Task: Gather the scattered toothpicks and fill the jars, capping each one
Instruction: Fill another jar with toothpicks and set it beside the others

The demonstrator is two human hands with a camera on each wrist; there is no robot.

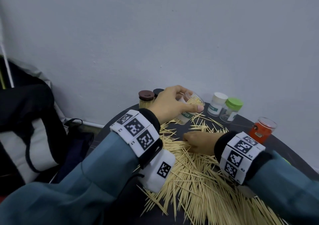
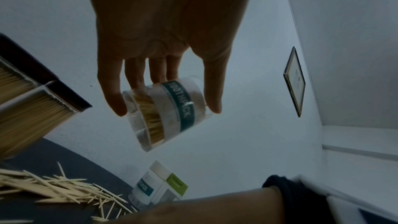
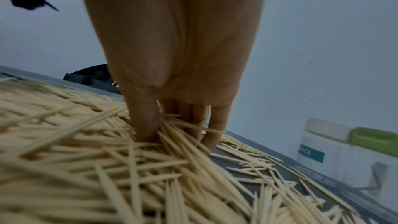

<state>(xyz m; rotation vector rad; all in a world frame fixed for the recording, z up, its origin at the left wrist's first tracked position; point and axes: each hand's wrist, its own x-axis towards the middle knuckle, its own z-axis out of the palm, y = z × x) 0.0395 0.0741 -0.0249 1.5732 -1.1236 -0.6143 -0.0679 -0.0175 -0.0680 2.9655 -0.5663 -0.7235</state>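
My left hand [image 1: 172,102] grips a clear open jar [image 1: 188,109] with a teal TOOTHPICK label, tilted, partly filled with toothpicks; the left wrist view shows the jar [image 2: 165,111] between thumb and fingers. A wide pile of loose toothpicks [image 1: 195,174] covers the dark round table [image 1: 284,148]. My right hand [image 1: 198,142] is down in the pile, thumb and fingers pinching a bunch of toothpicks [image 3: 172,130]. Its fingertips are hidden in the head view.
Two full capped jars, brown lid [image 1: 146,99] and dark lid [image 1: 158,92], stand at the table's back left. A white-capped jar [image 1: 217,103], a green-capped jar [image 1: 231,109] and an open red-labelled jar [image 1: 262,129] stand at the right. A bag [image 1: 31,121] lies left of the table.
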